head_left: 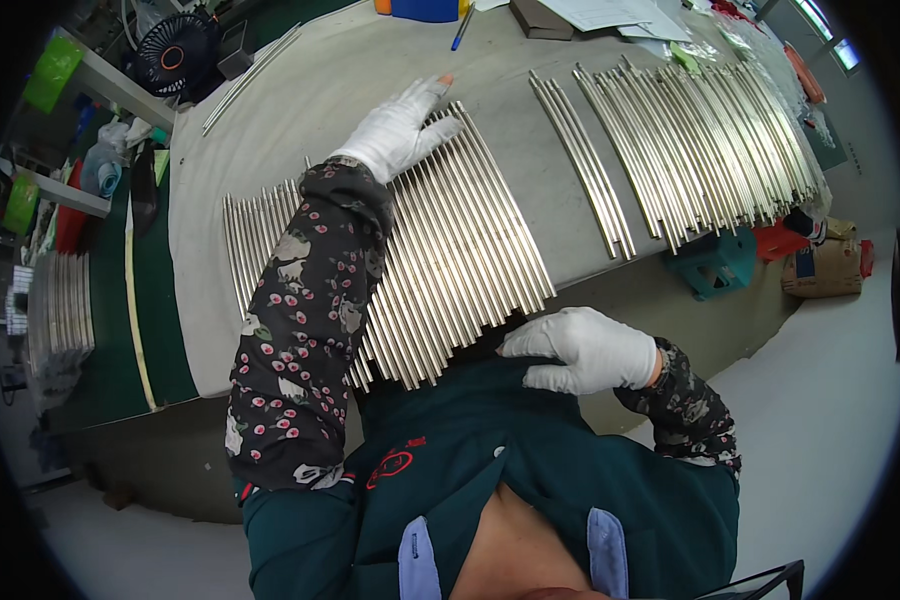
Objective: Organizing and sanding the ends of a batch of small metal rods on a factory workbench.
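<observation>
A broad row of shiny metal rods (pixel 440 230) lies side by side on the grey-covered table, its near ends reaching past the edge toward my body. My left hand (pixel 395 130), in a white glove with one fingertip bare, lies over the far ends of these rods. Its fingers are stretched out and the thumb is apart. Under the left forearm part of the row is hidden. Close to the near ends, my right hand (pixel 580 350), also gloved in white, hovers in front of my body. Its thumb and fingers are parted, with nothing visible between them.
A few separate rods (pixel 585 165) and a larger batch of rods (pixel 700 150) lie on the right. Two or three rods (pixel 250 80) rest far left, near a black fan (pixel 175 55). Papers (pixel 605 15) and a pen (pixel 462 28) are at the back. A teal stool (pixel 715 262) stands below.
</observation>
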A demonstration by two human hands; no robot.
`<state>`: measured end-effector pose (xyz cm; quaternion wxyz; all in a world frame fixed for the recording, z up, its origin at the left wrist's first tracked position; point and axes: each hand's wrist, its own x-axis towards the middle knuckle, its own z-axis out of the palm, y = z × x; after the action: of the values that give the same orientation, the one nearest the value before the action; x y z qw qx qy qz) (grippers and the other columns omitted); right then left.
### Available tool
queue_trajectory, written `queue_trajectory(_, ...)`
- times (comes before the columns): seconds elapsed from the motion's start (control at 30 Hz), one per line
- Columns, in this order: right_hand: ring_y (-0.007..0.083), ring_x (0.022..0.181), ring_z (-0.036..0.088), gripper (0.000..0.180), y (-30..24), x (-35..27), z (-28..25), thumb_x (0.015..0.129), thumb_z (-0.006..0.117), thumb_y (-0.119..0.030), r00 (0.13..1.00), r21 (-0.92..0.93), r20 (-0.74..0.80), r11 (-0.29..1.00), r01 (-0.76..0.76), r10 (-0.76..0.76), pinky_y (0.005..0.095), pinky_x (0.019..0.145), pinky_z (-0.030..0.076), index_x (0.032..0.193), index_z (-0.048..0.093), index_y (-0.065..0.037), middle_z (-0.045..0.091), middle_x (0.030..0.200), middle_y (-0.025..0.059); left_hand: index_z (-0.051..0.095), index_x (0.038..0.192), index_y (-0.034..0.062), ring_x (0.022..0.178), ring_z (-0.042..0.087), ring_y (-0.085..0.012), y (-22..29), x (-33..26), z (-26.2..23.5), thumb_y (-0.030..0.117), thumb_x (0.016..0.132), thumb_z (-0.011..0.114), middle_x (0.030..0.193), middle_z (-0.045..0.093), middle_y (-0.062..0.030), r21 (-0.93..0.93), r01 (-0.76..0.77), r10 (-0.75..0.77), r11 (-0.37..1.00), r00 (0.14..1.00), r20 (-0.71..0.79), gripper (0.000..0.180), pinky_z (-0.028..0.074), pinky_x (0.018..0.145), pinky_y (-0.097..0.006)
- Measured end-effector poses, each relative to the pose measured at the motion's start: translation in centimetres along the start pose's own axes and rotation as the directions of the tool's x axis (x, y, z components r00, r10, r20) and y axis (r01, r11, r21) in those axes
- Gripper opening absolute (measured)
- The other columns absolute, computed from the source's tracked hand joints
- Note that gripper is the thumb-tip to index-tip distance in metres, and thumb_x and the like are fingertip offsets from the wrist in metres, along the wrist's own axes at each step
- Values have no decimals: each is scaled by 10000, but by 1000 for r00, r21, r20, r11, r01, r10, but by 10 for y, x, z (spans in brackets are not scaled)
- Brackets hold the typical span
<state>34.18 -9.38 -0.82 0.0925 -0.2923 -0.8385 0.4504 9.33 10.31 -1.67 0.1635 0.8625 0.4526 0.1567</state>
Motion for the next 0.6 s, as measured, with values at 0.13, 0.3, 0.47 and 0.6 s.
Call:
queue_trajectory(0.13, 331, 910, 639, 387, 0, 4, -2, 822, 647, -286, 1000, -48, -14, 999, -14, 13, 374, 815, 518, 1123, 632, -43, 659, 1038, 164, 365, 1409, 102, 1368, 296, -296, 1, -3, 8, 499, 931, 427, 1453, 363, -146, 169, -57, 52, 984, 998, 30, 624, 245, 1124, -371)
queue_trajectory(0.3, 333, 865, 648, 386, -1, 5, 4, 817, 647, -280, 998, 8, 40, 999, 44, -44, 379, 795, 525, 1125, 631, -49, 666, 987, 173, 435, 1358, 99, 1331, 356, -305, 0, -18, 5, 378, 927, 487, 1402, 435, -144, 40, -243, 240, 969, 969, 54, 516, 308, 1091, -382)
queue_trajectory(0.47, 324, 883, 648, 386, -6, 2, 12, 816, 651, -275, 998, 2, 51, 999, 48, -48, 371, 803, 526, 1128, 631, -48, 666, 1012, 161, 295, 1434, 121, 1377, 236, -374, 5, -36, -1, 498, 931, 430, 1504, 227, -178, 243, -330, 311, 912, 943, 116, 643, 235, 1110, -484)
queue_trajectory(0.6, 314, 925, 640, 374, -4, -7, 18, 813, 657, -266, 996, 72, 21, 994, 88, -90, 364, 822, 520, 1111, 640, -41, 661, 1047, 150, 285, 1443, 151, 1396, 172, -394, 23, -75, -20, 592, 898, 404, 1511, 192, -184, 255, -356, 347, 899, 935, 81, 711, 137, 1121, -555)
